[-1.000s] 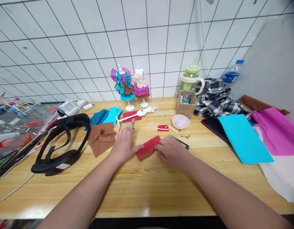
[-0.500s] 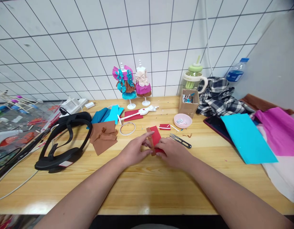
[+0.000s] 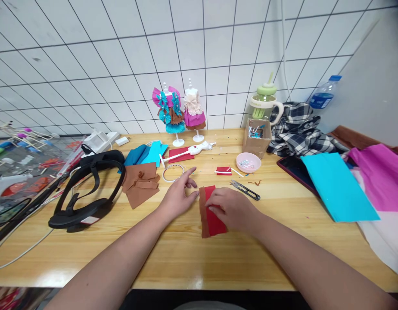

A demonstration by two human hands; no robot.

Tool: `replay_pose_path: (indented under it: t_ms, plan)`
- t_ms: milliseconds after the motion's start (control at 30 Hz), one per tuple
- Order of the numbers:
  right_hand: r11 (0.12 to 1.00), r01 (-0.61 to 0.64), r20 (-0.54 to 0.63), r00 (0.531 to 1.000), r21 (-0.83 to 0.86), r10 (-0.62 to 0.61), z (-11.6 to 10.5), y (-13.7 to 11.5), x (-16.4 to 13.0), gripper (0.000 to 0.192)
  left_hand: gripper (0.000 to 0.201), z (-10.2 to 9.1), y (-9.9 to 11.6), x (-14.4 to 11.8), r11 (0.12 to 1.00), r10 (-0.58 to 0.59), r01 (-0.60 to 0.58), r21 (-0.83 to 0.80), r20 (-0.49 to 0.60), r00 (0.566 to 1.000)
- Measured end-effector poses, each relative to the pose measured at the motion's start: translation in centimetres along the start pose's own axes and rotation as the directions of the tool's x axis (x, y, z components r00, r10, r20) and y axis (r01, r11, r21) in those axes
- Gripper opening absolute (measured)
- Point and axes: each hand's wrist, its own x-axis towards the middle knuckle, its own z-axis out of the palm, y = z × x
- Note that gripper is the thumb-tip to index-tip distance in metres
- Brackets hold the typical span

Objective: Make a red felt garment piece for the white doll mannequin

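Note:
A red sheet (image 3: 217, 224) of crepe-like paper or cloth lies on the table before me, with a brown strip (image 3: 203, 215) along its left edge. My left hand (image 3: 179, 193) is just left of its upper corner, fingers apart, index stretched forward, holding nothing. Over the red sheet is my right hand (image 3: 233, 206), its fingers curled together and thumb beneath; what they pinch, if anything, is hidden. Black thread snips (image 3: 246, 189) lie beyond the right hand. Farther back is a small red piece (image 3: 224, 171) with white strips on it.
Two dressed mini mannequins (image 3: 178, 142) stand by the wall; a white one (image 3: 195, 149) lies down. A ring (image 3: 173, 173), brown pieces (image 3: 141, 189) and a black headset (image 3: 89, 211) are left. Rightward are a pink bowl (image 3: 248, 162), a cardboard box (image 3: 255, 146) and a turquoise sheet (image 3: 341, 189).
The red sheet with its brown strip has come nearer to me and shows more of its length. My left hand has moved left off it; the right stays over it.

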Motion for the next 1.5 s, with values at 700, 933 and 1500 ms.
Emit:
replay_pose_path:
  t_ms: [700,933,1500]
  plan:
    - [0.959,-0.266,-0.067,0.963,-0.095,0.26,2.0,0.5,1.1,0.01,0.07,1.3,0.7,-0.4,1.0,0.0,-0.003,0.016,0.157,0.988]
    - [0.981,-0.162,-0.067,0.985,-0.103,0.156,1.6,0.7,1.1,0.013,0.052,1.1,0.2,-0.3,0.995,-0.027,0.043,-0.091,0.169,0.985]
    - [0.925,-0.361,-0.066,0.926,0.121,0.37,1.5,1.3,1.9,0.02,0.047,1.4,-0.4,0.1,0.999,-0.012,0.018,-0.04,0.134,0.991]
